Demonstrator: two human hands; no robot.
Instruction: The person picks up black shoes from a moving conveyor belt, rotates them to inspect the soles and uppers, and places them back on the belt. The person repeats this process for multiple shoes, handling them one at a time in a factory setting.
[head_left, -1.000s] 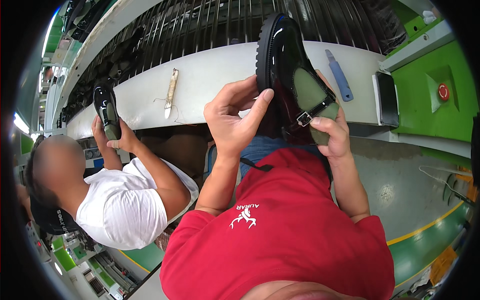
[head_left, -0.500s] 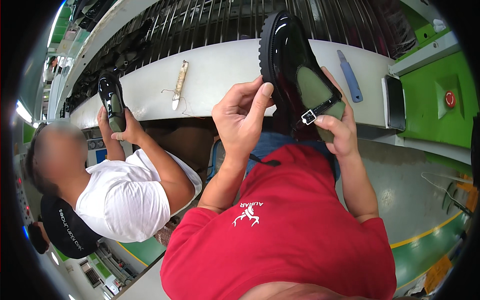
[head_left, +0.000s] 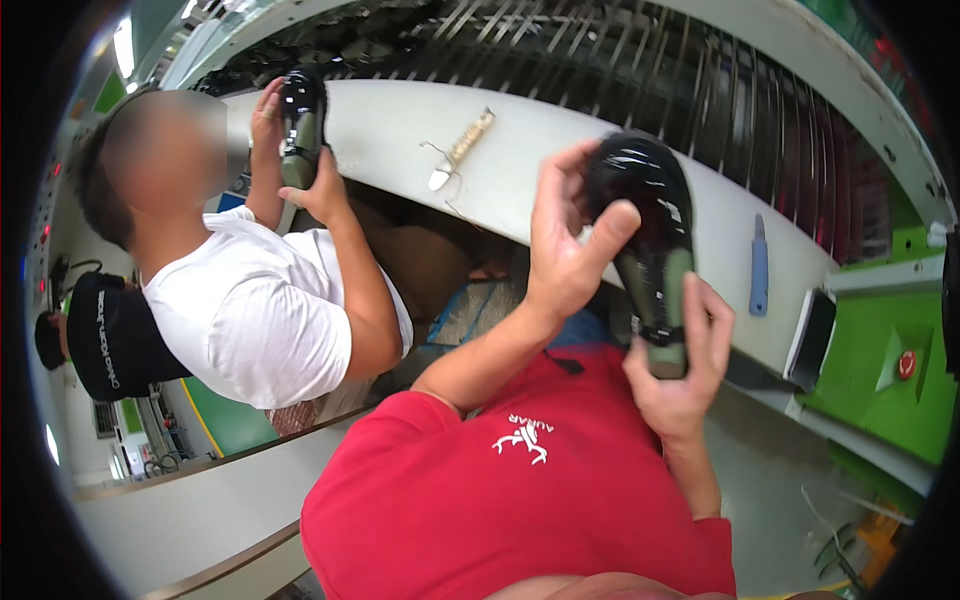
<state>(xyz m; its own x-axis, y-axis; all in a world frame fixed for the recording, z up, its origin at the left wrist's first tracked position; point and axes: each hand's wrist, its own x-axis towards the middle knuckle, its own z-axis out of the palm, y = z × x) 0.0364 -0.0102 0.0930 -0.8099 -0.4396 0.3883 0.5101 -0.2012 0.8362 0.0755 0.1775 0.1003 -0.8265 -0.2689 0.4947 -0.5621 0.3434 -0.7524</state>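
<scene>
While the left hand (head_left: 560, 250) is curling its fingers (head_left: 610, 225) over the glossy black shoe (head_left: 645, 240), the right hand (head_left: 680, 370) is clasping its heel from below. Beyond the fingertips, a white counter (head_left: 400, 140) is curving past a slatted conveyor (head_left: 640, 60), carrying a brush (head_left: 462, 148) and blue tool (head_left: 759, 265). Beside them, a co-worker (head_left: 250, 300) is gripping another shoe (head_left: 302, 125).

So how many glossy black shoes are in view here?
2. One black shoe is held between the person's left hand and right hand; the co-worker's shoe is at upper left. Others may be hidden.
</scene>
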